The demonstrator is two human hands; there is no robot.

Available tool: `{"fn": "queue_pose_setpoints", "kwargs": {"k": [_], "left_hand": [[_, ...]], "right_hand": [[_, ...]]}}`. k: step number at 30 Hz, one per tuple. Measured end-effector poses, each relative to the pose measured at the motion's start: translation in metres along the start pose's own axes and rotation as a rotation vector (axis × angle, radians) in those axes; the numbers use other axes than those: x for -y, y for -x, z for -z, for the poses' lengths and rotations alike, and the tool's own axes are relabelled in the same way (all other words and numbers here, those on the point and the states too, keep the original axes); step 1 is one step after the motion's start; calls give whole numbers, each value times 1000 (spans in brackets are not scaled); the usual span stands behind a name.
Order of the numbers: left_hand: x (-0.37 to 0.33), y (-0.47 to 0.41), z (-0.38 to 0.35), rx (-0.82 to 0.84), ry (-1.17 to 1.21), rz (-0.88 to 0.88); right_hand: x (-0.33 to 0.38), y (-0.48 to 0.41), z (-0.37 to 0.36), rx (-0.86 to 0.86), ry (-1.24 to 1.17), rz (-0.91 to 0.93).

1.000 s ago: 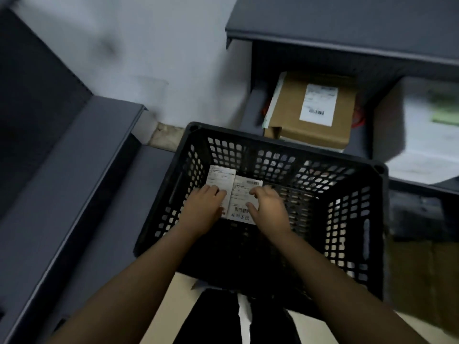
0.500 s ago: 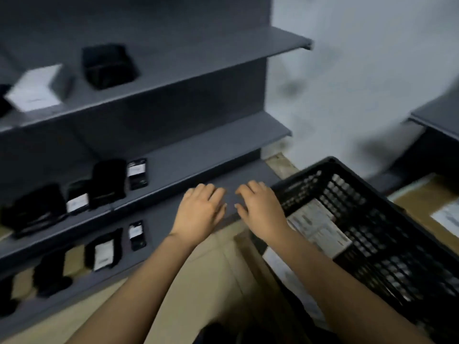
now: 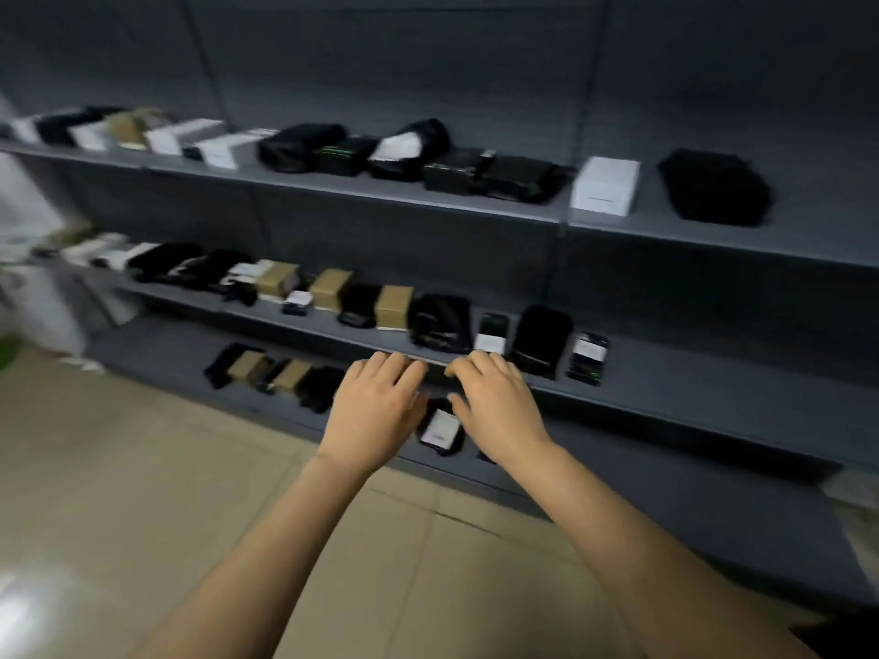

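Barely started imo: left hand point(image 3: 380, 416) and right hand point(image 3: 499, 411) hover mid-frame, grip loose and empty. The labelled packet point(image 3: 442, 428) sits between them on the bottom shelf point(image 3: 166, 347), nothing picked yet.

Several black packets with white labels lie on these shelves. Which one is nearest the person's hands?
The black white-labelled packet on the lowest shelf, showing between the left hand and right hand; the others sit on the shelf above.
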State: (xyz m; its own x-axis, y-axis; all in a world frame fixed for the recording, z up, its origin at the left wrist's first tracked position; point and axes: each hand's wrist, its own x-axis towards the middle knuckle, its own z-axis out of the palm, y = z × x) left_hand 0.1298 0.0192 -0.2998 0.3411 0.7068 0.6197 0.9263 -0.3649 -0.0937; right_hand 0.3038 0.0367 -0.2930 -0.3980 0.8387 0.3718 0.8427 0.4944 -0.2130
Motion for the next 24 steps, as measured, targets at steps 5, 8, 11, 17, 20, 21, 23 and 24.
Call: {"fn": "queue_pose_setpoints", "kwargs": {"k": [5, 8, 11, 17, 20, 21, 23, 24], "left_hand": [[137, 41, 41, -1, -143, 142], [205, 61, 62, 8, -243, 232], [264, 78, 77, 6, -319, 311], [365, 87, 76, 59, -435, 459], [418, 76, 64, 69, -505, 520], [436, 70, 59, 68, -525, 538], [470, 57, 50, 57, -551, 585], [485, 51, 46, 51, -558, 611]], "right_hand": [[114, -94, -43, -11, -70, 186], [171, -144, -66, 14, -120, 285], [216, -192, -90, 46, -147, 367], [282, -291, -143, 73, -212, 527], [305, -350, -169, 84, -251, 588], [311, -370, -177, 86, -262, 609], [324, -411, -191, 90, -272, 646], [329, -431, -198, 95, -279, 658]]}}
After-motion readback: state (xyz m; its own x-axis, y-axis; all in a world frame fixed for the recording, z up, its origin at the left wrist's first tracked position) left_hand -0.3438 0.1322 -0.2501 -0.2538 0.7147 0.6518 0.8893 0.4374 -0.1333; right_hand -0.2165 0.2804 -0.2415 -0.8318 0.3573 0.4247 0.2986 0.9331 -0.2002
